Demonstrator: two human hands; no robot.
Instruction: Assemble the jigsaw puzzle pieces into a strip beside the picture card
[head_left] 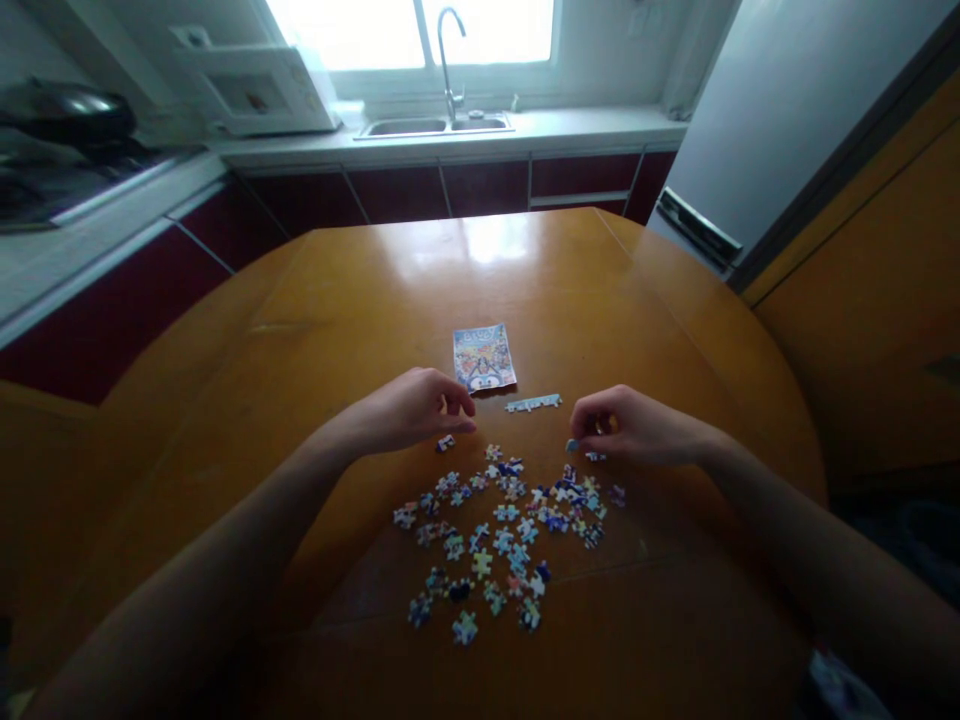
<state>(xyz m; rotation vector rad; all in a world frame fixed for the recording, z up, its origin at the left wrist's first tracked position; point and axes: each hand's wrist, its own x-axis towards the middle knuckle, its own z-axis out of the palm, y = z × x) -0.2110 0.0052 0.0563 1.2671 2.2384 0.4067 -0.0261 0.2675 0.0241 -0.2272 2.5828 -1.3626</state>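
Note:
Several loose jigsaw pieces [502, 530] lie scattered on a round wooden table [360, 300] in front of me. My left hand [412, 405] hovers at their upper left, fingers curled and pinched just above a single piece [445, 442]. My right hand [634, 425] rests at the upper right of the scatter, fingers curled around a small blue piece [572, 445]. Between and beyond the hands lies a short joined strip of pieces [533, 403]. A small printed picture sheet [484, 357] sits just behind it.
A kitchen counter with a sink and tap [435, 125] runs under a bright window at the back. A microwave [255, 90] and a stovetop with a pan [71, 120] stand at left. A grey refrigerator [780, 110] and an orange cabinet [885, 280] are at right.

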